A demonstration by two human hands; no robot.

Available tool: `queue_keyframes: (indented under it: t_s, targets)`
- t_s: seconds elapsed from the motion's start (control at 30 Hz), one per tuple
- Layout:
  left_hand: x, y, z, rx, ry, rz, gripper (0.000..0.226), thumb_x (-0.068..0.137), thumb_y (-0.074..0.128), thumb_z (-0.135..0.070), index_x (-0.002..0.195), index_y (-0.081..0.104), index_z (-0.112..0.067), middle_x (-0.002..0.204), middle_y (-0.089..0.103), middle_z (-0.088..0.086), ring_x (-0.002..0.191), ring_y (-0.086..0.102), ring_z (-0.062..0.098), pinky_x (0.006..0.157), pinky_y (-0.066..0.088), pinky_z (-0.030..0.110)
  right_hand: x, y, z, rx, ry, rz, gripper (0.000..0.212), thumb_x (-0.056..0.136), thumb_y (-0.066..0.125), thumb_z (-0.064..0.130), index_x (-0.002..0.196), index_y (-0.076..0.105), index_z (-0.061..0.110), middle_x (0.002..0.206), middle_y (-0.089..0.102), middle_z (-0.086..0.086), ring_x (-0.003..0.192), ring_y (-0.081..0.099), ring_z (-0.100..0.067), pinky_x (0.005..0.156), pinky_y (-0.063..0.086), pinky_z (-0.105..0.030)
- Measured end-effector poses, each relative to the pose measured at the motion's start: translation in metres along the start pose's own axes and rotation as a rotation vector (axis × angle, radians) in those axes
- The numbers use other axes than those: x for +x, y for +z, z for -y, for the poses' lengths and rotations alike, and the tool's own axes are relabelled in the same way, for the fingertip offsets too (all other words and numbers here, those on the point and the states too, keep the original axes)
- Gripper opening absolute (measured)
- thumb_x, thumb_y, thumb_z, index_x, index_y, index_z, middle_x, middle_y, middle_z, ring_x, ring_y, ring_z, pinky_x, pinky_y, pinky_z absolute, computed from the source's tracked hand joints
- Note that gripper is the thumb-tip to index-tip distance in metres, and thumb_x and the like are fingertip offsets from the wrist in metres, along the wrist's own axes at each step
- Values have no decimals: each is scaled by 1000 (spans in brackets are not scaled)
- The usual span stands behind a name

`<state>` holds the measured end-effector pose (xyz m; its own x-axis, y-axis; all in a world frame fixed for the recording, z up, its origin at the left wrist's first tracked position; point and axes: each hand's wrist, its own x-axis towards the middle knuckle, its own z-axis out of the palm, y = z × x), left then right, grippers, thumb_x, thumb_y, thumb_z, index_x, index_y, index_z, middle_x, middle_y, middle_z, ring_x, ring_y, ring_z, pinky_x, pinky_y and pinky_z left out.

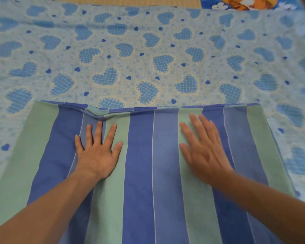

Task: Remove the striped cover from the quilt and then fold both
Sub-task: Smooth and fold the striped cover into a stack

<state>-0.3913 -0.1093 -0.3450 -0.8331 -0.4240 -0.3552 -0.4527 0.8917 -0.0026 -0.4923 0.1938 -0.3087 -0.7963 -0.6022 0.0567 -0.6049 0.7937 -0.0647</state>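
The striped cover [141, 155], in blue and green bands, lies folded flat in the near half of the view, its far folded edge running across the middle. My left hand [97, 152] rests palm down on it left of centre, fingers spread, just below a small crease in the far edge. My right hand [202, 150] lies flat on the cover right of centre, fingers apart and slightly blurred. Under and beyond the cover spreads the light blue fabric with blue hearts [148, 55]; I cannot tell whether it is the quilt.
At the far edge a strip of tan woven mat [123, 0] shows. A bright blue cloth with an orange cartoon print [240, 3] lies at the far right.
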Motion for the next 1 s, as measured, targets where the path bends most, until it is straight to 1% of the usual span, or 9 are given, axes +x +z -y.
queue_keyframes:
  t_s: [0.13, 0.23, 0.37, 0.57, 0.63, 0.7, 0.8, 0.9, 1.0]
  targets:
    - [2, -7, -4, 19, -29, 68, 63, 91, -1, -71, 147, -24, -53, 162, -25, -7, 150, -21, 27, 118, -10, 60, 0, 4, -127, -213, 377, 265, 76, 97, -1, 62, 156, 23, 20, 163, 15, -13, 148, 13, -40, 118, 12, -60]
    - [3, -10, -20, 29, -77, 116, 61, 94, 1, -66, 149, -22, -50, 162, -25, -5, 150, -21, 31, 117, -9, 62, 1, -23, -181, -124, 738, 192, 67, 98, 16, 56, 156, 19, 21, 163, 11, -13, 149, 7, -40, 119, 7, -58]
    - [-46, -6, -43, -108, -23, -86, 61, 101, 17, -52, 157, -1, -38, 166, -10, 7, 151, -9, 38, 120, -2, 59, -67, -29, -99, -128, 359, -21, 60, 95, 36, 41, 149, 38, 13, 155, 31, -20, 142, 27, -44, 114, 24, -58]
    - [-266, 27, -41, -244, 174, -129, 65, 96, 29, -53, 156, 26, -28, 163, 15, 18, 148, 13, 42, 119, 12, 53, -297, -56, -17, -36, 189, 34, 45, 92, 54, 24, 134, 56, 9, 149, 39, -24, 138, 33, -46, 113, 27, -57]
    - [-325, 33, -8, -406, -15, -173, 69, 90, 41, -52, 150, 40, -17, 155, 25, 25, 142, 28, 43, 116, 23, 53, -351, -75, -14, 43, 338, 57, 38, 89, 57, 29, 117, 64, 6, 132, 51, -23, 122, 48, -46, 104, 36, -53]
    - [-355, 27, 28, -701, -369, -246, 64, 84, 54, -51, 134, 51, -12, 133, 48, 28, 126, 51, 34, 107, 42, 46, -378, -81, -11, 329, 849, 60, 47, 88, 52, 52, 104, 60, 9, 110, 58, -18, 103, 58, -41, 90, 45, -48]
    - [-359, 22, 74, -1443, -1071, -244, 24, 95, 62, -38, 108, 48, -24, 104, 55, 15, 75, 67, 7, 58, 59, 22, -376, -81, -16, 1100, 1609, -149, 45, 90, 62, 53, 107, 53, 12, 91, 60, -16, 65, 67, -27, 53, 57, -35]
    - [-339, 25, 113, -1827, -1137, -174, 36, 98, 58, -35, 128, 46, -21, 129, 60, 17, 90, 67, 17, 65, 61, 31, -352, -84, -25, 1396, 1619, -332, 49, 94, 64, 27, 135, 37, 23, 94, 61, -7, 65, 66, -16, 56, 58, -31]
    - [-317, 13, 124, -1800, -1077, -282, 27, 94, 61, -11, 109, 49, -31, 122, 66, 9, 90, 69, 18, 80, 58, 45, -332, -87, -28, 1463, 1474, -273, 51, 92, 66, 23, 138, 44, 21, 117, 63, -7, 93, 67, -23, 68, 59, -38]
